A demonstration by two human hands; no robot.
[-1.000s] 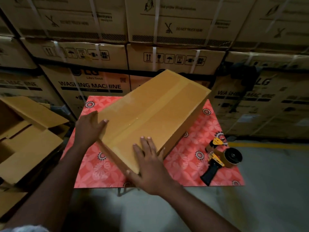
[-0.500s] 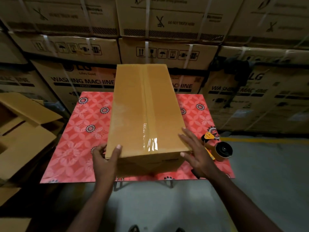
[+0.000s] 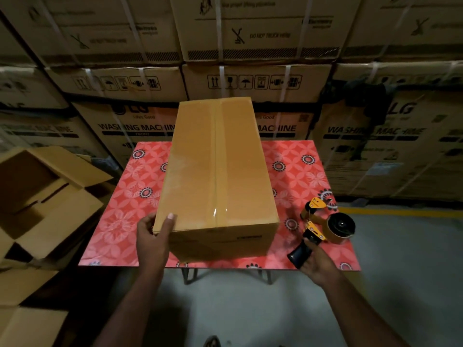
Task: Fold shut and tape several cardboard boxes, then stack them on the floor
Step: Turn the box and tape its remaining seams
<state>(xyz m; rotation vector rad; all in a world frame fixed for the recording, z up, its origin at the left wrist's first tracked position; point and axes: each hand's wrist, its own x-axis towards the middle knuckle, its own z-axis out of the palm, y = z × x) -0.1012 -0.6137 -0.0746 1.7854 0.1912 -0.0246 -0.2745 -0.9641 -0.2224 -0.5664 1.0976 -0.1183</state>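
Note:
A long brown cardboard box (image 3: 215, 169) lies lengthwise on the red patterned table (image 3: 117, 221), its flaps folded shut and a clear tape strip running down the top seam. My left hand (image 3: 154, 236) grips the box's near left corner, thumb on top. At the table's near right corner lies a yellow and black tape dispenser (image 3: 323, 226). My right hand (image 3: 314, 261) curls round its black handle.
Open, unfolded brown boxes (image 3: 47, 201) stand on the floor at the left. Stacked washing machine cartons (image 3: 250, 78) form a wall behind the table. Grey concrete floor (image 3: 400, 259) with a yellow line lies at the right.
The box was turned from a diagonal to lie straight lengthwise. My right hand left the box's near right side and took the tape dispenser's handle. My left hand stays on the near left corner.

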